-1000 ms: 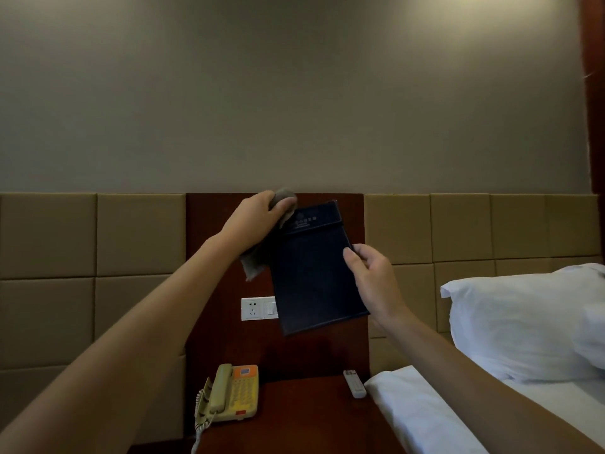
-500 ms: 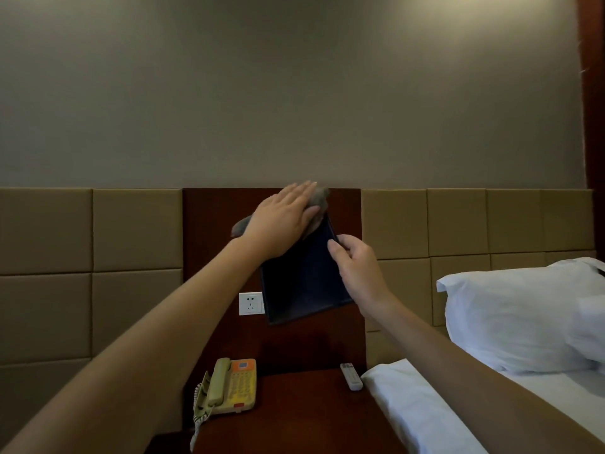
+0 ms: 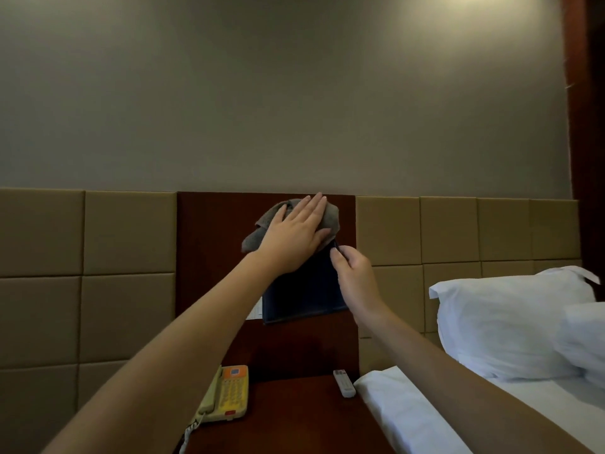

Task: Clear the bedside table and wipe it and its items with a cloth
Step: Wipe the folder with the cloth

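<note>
Grey cloth [image 3: 259, 233] is lying under the flat left hand [image 3: 294, 240] — the right hand [image 3: 357, 280], at four o'clock, is pinching the navy folder [image 3: 304, 293].

The single head camera faces straight to the wall [image 3: 294, 93], quite near; the bedside table [image 3: 294, 417] sits at the lower edge.

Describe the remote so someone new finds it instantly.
Start at the dark wood bedside table beside the bed. At its right edge, next to the white sheet, lies the remote: slim and white, unlike the chunky yellow phone at left.
</note>
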The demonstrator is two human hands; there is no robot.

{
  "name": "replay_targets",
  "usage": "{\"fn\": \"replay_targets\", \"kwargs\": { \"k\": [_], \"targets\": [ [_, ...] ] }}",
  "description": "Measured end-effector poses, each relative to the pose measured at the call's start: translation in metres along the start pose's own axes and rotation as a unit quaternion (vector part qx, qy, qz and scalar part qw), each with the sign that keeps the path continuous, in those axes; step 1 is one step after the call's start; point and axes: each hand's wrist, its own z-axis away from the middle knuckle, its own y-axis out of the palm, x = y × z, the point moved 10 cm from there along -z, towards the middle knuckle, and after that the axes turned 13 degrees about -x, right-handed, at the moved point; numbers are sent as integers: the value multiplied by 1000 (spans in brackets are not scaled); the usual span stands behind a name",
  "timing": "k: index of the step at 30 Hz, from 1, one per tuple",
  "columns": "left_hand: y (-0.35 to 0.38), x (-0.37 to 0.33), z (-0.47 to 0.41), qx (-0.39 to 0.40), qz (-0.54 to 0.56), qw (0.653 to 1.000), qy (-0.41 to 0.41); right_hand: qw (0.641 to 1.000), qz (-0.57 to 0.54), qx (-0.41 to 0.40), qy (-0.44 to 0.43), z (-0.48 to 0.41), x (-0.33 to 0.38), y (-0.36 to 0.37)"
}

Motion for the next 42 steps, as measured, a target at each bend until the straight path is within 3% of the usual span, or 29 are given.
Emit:
{"fn": "replay_targets", "kwargs": {
  "k": [13,18,20,25,29,32,38,42],
  "targets": [
    [12,63,46,-6,25,996,-80,999,35,-7,-14,-7,-12,-6],
    [0,-3,19,-34,-38,998,40,999,28,16,-24,3,-9,6],
    [-2,-11,11,-30,-40,997,53,999,17,2,-28,5,-7,5],
    [-13,14,6,-38,51,998,-26,998,4,5,-64,3,3,2],
    [-15,38,22,-57,18,997,-42,998,-7,18,-54,3,3,5],
    [-13,54,30,-71,51,992,-86,998,-15,5,-55,2,5,4],
    [-10,64,42,-104,201,952,-208,994,-28,-43,-96,6,17,-6],
    [-2,35,41,-75,140,970,-187,991,-62,-101,-57,-4,6,-15]
  ]
}}
